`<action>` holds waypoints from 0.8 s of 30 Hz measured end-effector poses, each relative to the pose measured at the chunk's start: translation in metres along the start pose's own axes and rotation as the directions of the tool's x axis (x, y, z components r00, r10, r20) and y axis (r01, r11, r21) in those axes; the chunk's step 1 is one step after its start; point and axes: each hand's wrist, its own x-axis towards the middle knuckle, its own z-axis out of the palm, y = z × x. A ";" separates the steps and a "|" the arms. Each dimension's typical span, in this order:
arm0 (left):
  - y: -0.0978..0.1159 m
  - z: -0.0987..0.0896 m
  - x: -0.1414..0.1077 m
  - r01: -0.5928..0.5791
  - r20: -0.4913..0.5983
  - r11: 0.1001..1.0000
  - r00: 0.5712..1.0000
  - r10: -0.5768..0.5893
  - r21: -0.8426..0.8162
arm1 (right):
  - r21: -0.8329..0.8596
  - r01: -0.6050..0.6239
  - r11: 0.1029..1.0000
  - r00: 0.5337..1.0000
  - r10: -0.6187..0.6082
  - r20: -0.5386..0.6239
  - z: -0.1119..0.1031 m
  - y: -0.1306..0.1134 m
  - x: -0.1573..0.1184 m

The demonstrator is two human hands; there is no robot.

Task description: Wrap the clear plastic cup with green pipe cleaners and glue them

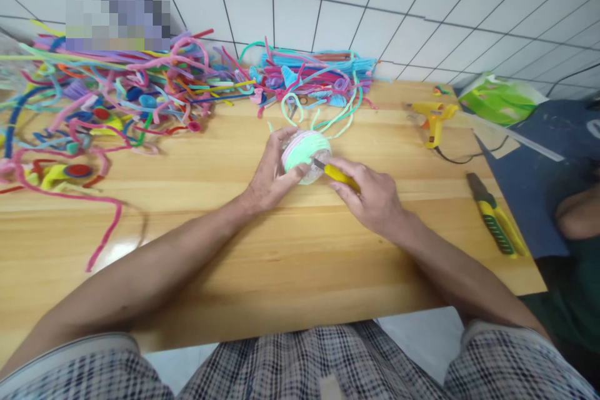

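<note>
A round ball point(300, 149) wrapped in mint-green and pale pink fuzzy strands sits near the middle of the wooden table, with a clear, shiny part showing on its right side. My left hand point(275, 169) grips it from the left, fingers behind and thumb across the front. In my right hand point(370, 190) is a yellow-handled cutter point(341, 177), its dark blade end against the clear part of the ball, close to my left thumb. Loose mint-green strands point(344, 125) curl on the table behind the ball.
Many coloured pipe cleaners point(154, 84) lie heaped along the back and left. A yellow glue gun point(435, 122) with a cord stands at the right, and yellow-green pliers point(494, 219) lie near the right edge. Beyond them are a green bag point(501, 100) and part of another person's arm point(579, 212).
</note>
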 end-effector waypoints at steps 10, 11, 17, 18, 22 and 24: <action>0.000 -0.005 -0.002 -0.022 0.005 0.997 1.000 0.022 0.074 | 0.053 -0.012 0.998 0.999 0.015 -0.043 0.011 0.010 -0.006; -0.002 -0.005 -0.002 -0.035 0.001 0.997 0.999 0.035 0.071 | 0.100 -0.025 0.995 0.997 0.032 -0.077 0.007 0.010 -0.005; -0.015 -0.009 -0.002 -0.091 -0.016 0.995 0.996 0.092 0.044 | 0.188 -0.219 0.957 0.969 0.236 -0.072 -0.057 0.035 0.010; -0.016 -0.008 -0.002 -0.087 -0.026 0.995 0.996 0.088 0.040 | 0.123 -0.244 0.962 0.963 0.255 -0.089 -0.073 0.045 0.013; -0.017 -0.007 -0.001 -0.079 -0.033 0.997 0.996 0.079 0.019 | -0.312 -0.229 0.922 0.972 0.197 -0.131 -0.139 0.083 0.018; -0.017 -0.006 -0.001 -0.079 -0.024 0.997 0.997 0.079 -0.002 | -0.480 -0.250 0.841 0.968 0.219 -0.122 -0.172 0.089 0.016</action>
